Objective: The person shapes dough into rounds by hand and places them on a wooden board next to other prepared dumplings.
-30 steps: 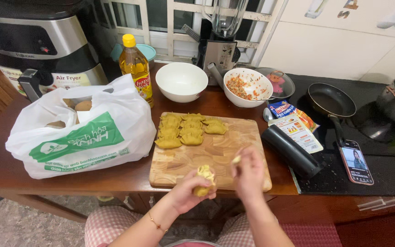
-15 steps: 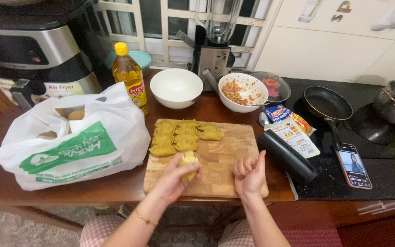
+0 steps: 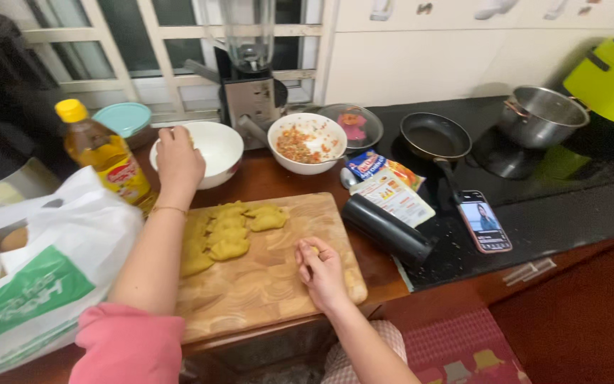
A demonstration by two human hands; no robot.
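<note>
My left hand (image 3: 178,160) reaches over the near rim of an empty white bowl (image 3: 220,147), fingers curled down; what it holds is hidden. My right hand (image 3: 321,270) rests on the wooden cutting board (image 3: 271,291), fingers closed on a small bit of yellow dough. Several flat yellow dough pieces (image 3: 230,231) lie in a cluster on the board's far left part. A second white bowl (image 3: 305,142) with chopped orange and white filling stands behind the board.
An oil bottle (image 3: 103,151) and a white plastic bag (image 3: 44,277) are at the left. A black cylinder (image 3: 387,230), a food packet (image 3: 386,183) and a phone (image 3: 485,220) lie right of the board. A blender (image 3: 250,78), frying pan (image 3: 435,135) and steel pot (image 3: 541,114) stand behind.
My left hand lifted a yellow dough piece from the board's front edge and moved away to the empty white bowl. My right hand stayed on the board. The camera view shifted right.
</note>
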